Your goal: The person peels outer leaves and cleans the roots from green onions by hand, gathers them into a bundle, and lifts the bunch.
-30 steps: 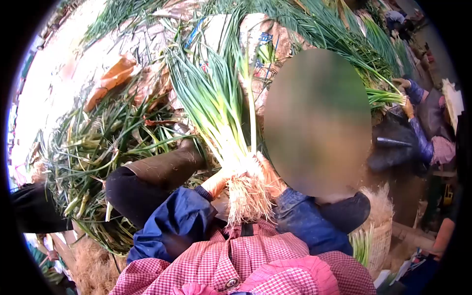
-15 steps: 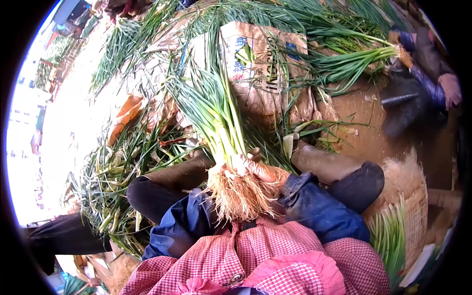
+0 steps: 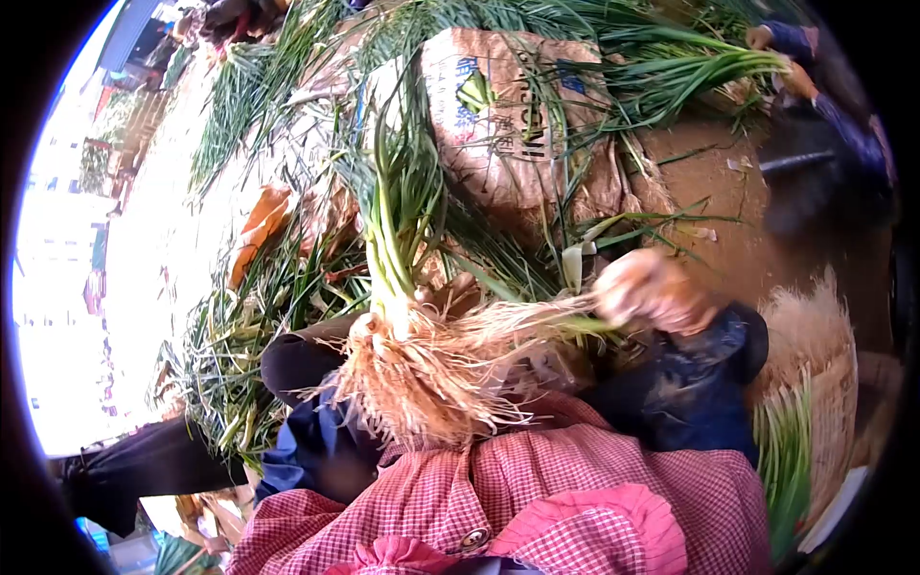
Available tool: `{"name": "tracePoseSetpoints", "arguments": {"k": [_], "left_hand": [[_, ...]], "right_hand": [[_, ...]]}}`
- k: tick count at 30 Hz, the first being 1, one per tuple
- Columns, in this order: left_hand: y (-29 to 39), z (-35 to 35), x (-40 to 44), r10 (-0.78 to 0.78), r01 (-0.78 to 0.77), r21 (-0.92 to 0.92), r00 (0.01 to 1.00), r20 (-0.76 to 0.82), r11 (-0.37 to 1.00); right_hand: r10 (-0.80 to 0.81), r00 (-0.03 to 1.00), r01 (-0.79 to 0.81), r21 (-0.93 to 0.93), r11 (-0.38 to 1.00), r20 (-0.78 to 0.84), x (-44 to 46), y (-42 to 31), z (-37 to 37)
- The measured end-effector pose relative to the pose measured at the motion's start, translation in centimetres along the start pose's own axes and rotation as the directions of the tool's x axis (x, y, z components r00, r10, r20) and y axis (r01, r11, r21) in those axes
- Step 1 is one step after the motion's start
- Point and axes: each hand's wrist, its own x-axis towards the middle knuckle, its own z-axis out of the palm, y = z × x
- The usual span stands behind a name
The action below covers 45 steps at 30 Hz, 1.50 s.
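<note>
A bunch of green onions (image 3: pixel 388 249) stands over my lap, its leaves pointing away from me and its long pale roots (image 3: pixel 422 374) hanging toward my apron. My left hand (image 3: pixel 364 329) is closed around the bunch at the root end; most of it is hidden by the roots. To the right, my right hand (image 3: pixel 656 292) is closed and blurred by motion. Stringy roots stretch from the bunch to its fingers, and a greenish stalk shows just below. Exactly what lies inside that fist is hidden.
A printed sack (image 3: pixel 517 144) lies ahead under loose leaves. Trimmed leaf waste (image 3: pixel 230 383) is heaped at left. Beside my right knee are a basket (image 3: pixel 822 422) and cleaned green onions (image 3: pixel 784 460). Another person's hand (image 3: pixel 795 81) holds a bunch at upper right.
My right hand has moved from the bunch out to the right, drawing roots with it. The bunch has shifted left and stands more upright.
</note>
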Motion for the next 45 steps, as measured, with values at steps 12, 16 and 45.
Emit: {"name": "tracePoseSetpoints", "arguments": {"k": [12,16,45], "left_hand": [[3.0,-0.2,-5.2,0.070,-0.063,-0.117,0.995,0.065,0.991],[3.6,-0.1,-6.9,0.088,-0.080,-0.126,0.995,0.055,0.989],[3.9,1.0,-7.2,0.092,-0.075,-0.148,0.989,0.112,0.986]], "right_hand": [[-0.018,0.992,-0.060,-0.605,0.794,-0.122,22.0,8.2,7.8],[0.020,0.997,0.000,-0.261,0.965,0.074,22.7,7.5,10.5],[-0.538,0.838,0.499,0.266,0.825,0.096,13.7,5.7,10.5]]}}
